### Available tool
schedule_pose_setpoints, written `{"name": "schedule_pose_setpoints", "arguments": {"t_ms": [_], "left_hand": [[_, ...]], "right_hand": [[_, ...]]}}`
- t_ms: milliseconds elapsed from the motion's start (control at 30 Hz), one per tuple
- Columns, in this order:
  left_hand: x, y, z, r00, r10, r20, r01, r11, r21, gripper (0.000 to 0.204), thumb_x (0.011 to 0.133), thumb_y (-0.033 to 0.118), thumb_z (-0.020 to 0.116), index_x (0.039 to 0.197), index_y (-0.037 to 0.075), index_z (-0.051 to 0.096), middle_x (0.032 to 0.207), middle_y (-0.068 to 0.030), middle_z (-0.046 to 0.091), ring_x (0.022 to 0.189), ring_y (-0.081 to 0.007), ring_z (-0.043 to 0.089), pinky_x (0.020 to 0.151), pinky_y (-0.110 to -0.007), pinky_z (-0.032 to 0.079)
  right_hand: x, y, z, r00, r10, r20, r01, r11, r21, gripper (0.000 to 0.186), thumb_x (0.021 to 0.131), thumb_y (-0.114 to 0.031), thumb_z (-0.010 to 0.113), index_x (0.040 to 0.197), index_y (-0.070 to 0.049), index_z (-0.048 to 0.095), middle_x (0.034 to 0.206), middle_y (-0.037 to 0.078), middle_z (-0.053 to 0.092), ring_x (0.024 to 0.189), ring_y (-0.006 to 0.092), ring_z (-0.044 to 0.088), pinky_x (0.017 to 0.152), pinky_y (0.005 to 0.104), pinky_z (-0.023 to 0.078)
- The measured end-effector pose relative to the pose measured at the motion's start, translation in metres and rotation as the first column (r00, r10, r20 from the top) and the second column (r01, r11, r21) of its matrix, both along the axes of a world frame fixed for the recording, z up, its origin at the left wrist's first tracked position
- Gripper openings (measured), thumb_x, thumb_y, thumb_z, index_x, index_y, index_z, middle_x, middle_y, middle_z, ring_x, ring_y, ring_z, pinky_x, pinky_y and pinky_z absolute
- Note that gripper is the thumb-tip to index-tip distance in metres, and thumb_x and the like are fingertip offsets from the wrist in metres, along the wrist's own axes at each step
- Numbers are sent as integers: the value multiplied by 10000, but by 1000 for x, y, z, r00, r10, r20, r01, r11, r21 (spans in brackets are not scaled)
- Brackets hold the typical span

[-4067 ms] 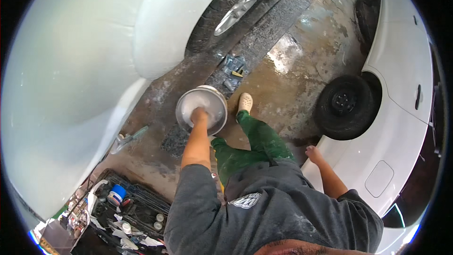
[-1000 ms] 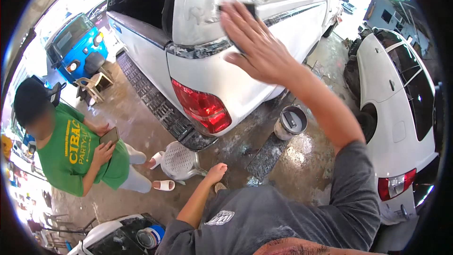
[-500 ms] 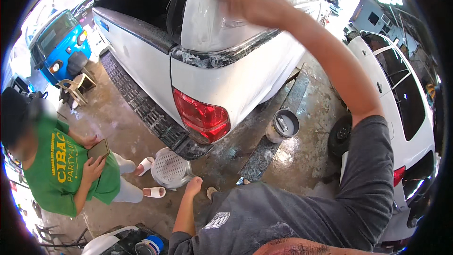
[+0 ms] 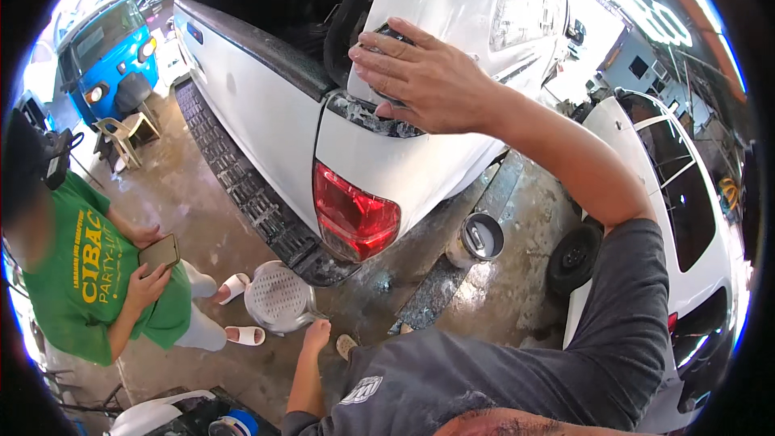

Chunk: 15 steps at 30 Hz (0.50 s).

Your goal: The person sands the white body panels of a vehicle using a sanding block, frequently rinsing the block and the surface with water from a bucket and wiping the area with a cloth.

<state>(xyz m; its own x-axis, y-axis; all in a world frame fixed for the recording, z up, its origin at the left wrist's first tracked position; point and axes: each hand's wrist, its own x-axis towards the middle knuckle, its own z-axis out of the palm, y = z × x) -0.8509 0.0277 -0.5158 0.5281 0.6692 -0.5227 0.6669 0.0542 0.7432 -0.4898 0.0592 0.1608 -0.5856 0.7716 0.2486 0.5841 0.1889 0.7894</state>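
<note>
My right hand is stretched out with its fingers spread, flat over the rear corner of the white canopy on a pickup truck. Dark patches show at the edges of the palm; whether they belong to a thin pad or sheet beneath it, I cannot tell. Below it are the scuffed black rail, the white side panel and the red tail light. My left hand hangs low with its fingers closed, next to a clear plastic stool. What it holds, if anything, is hidden.
A metal pail of cloudy liquid stands on a plank. A person in a green shirt holds a phone at the left. A white car is parked at the right, a blue vehicle and a beige chair at the far left.
My right hand has come down and nearer along the canopy, from a blurred sweep to a clear spread pose. The view has shifted slightly. My left hand stays low by the stool.
</note>
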Motion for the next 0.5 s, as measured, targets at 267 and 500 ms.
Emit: {"name": "schedule_pose_setpoints", "arguments": {"t_ms": [267,500], "left_hand": [[-19,-13,-10,999,30,-34,-31,999,-29,333,964,329,551,1088,58,699,1065,-188,722,1075,-382,668,938,-464,511],[-25,-27,-15,996,17,-91,-25,996,-81,359,958,358,525,1070,77,717,1116,-192,716,1105,-387,656,954,-473,504]], "right_hand": [[34,6,19,996,-13,-93,10,999,-33,460,927,-278,668,1337,-81,604,1411,93,603,1278,256,561,1166,443,368],[78,5,78,991,10,-134,-6,1000,27,322,962,-169,569,1218,-1,668,1353,127,641,1271,246,594,1144,391,425]]}}
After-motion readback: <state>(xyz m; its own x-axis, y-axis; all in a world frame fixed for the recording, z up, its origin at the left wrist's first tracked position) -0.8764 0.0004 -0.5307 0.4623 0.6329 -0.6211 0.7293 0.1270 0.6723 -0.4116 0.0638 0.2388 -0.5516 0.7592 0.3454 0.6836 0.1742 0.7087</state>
